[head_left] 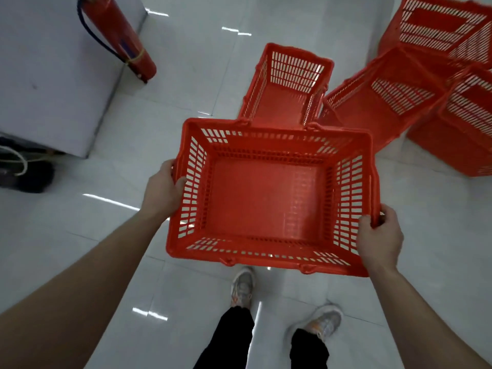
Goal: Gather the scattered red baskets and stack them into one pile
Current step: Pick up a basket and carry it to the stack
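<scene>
Cropped by edge: far-right basket, extinguisher top.

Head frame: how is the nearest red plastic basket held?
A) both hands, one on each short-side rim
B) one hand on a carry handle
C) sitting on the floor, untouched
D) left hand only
A: the left hand grips one short-side rim of the red slotted plastic basket, and the right hand grips the opposite rim.

No text reads clearly; the fire extinguisher label — perhaps printed — is blurred.
</scene>
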`<state>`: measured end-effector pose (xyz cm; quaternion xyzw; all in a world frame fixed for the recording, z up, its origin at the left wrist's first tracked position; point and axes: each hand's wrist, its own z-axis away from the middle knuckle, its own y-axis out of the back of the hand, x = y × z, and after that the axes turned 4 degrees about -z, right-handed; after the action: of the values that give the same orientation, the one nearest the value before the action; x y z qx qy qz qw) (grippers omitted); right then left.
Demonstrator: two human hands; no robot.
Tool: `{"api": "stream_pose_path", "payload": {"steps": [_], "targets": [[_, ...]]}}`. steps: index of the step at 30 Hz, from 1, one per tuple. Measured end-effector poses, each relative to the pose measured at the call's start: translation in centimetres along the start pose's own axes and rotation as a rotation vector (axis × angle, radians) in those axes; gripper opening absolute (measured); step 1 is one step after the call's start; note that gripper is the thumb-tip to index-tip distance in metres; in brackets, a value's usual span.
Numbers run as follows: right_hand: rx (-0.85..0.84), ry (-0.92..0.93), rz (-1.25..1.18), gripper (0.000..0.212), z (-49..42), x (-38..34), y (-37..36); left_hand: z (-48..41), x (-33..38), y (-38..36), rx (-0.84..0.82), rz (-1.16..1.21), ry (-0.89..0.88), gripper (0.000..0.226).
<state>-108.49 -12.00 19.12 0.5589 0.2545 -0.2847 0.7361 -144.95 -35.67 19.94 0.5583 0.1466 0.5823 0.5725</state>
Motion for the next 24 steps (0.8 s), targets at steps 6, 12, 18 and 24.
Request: {"api": "stream_pose_path", "payload": {"steps": [6, 12, 18, 24], "targets": [[-0.247, -0.061, 0.072, 0.040, -0.4, 4.1, -3.4, -1.4, -2.3, -4.7, -0.106, 0.015, 0.039, 0.054], [-0.396, -0.138, 0.217, 0.041, -3.1, 6.5, -6.0, -1.2, -3.9, -7.5, -0.244, -0.225, 0.001, 0.053], [-0.554, -0.139, 0.519, 0.066, -2.5, 7.2, 0.3, 2.8, 1.6, -9.0, -0.434, -0.542, -0.036, 0.077], [-0.521, -0.137, 0.624, 0.063, -4.0, 4.1, 15.6, 9.1, 17.5, -6.9, -0.497, -0.644, -0.296, 0.070]]}}
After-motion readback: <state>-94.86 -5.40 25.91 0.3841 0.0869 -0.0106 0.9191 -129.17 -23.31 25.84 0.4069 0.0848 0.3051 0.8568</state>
